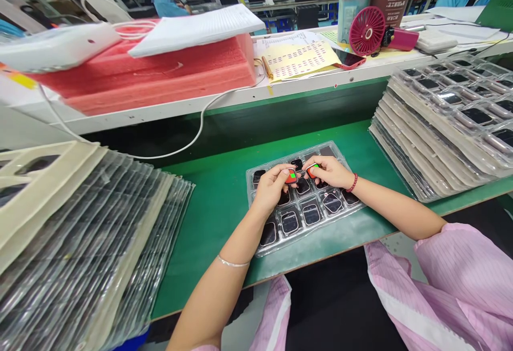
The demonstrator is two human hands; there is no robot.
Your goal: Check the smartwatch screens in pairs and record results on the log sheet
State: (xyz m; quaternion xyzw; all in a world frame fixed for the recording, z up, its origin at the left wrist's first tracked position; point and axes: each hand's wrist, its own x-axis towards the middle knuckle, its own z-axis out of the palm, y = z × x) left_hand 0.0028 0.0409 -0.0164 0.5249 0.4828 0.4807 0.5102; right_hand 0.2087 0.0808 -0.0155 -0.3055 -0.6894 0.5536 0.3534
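Observation:
My left hand [270, 188] is closed on a smartwatch body [292, 176], thumb and fingers gripping its edges. Its lit screen shows red with a green patch. A second smartwatch body [313, 170], also lit red and green, is pinched in my right hand [332, 171]. The two watches are close together, a small gap apart, above a clear plastic tray [308, 235]. In the tray's compartments lie several dark-screened watch bodies [289, 223] with rounded square rims. My hands cover part of the tray's upper rows.
Stacked clear trays [132, 233] stand at the left. Another tall tray stack [425, 142], its top holding watches, is at the right. A shelf behind bears pink foam [168, 76], a small fan [367, 31], a phone [349, 58] and papers. A white cable [200, 126] hangs down.

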